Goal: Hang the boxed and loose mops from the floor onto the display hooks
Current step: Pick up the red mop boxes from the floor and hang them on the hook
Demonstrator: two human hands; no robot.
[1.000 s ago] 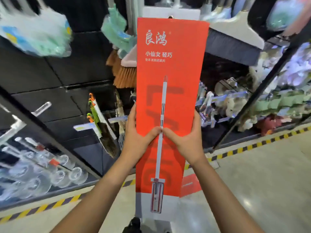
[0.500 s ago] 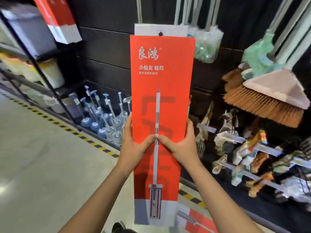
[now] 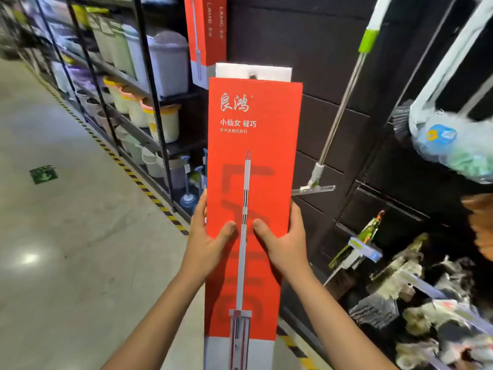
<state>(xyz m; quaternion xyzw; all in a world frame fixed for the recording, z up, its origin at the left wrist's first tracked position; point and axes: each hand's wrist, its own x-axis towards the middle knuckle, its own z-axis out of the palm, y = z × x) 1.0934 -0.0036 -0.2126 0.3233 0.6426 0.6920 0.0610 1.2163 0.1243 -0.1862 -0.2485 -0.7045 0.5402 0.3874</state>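
A dark panelled display wall (image 3: pixel 333 76) filled the right side of the aisle, and a black metal shelving rack (image 3: pixel 149 84) ran along the left, stacked with pale plastic buckets and lidded bins (image 3: pixel 165 65). The grey polished floor (image 3: pixel 66 249) carried a yellow-and-black hazard stripe (image 3: pixel 138 180) along the foot of the rack and a green floor sticker (image 3: pixel 43 174) further out. In the middle of it all the person held a tall red mop box (image 3: pixel 253 209) upright in front of the wall, its white hang tab (image 3: pixel 253 72) at the top, with a small hole showing in it; whether that hole sat on a hook I could not tell. A second red mop box (image 3: pixel 205 36) hung higher up, just behind and to the left. A loose flat mop with a green-banded handle (image 3: pixel 344 102) hung on the wall to the right of the held box, and a bagged mop head (image 3: pixel 450 145) hung at the far right edge, above blurred packaged goods (image 3: pixel 426 303) on pegs. The left hand (image 3: pixel 208 241) gripped the box's left edge, thumb across the front and fingers wrapped behind. The right hand (image 3: pixel 285 244) gripped the right edge the same way, its thumb lying near the other, the two apart on either side of the printed mop handle.
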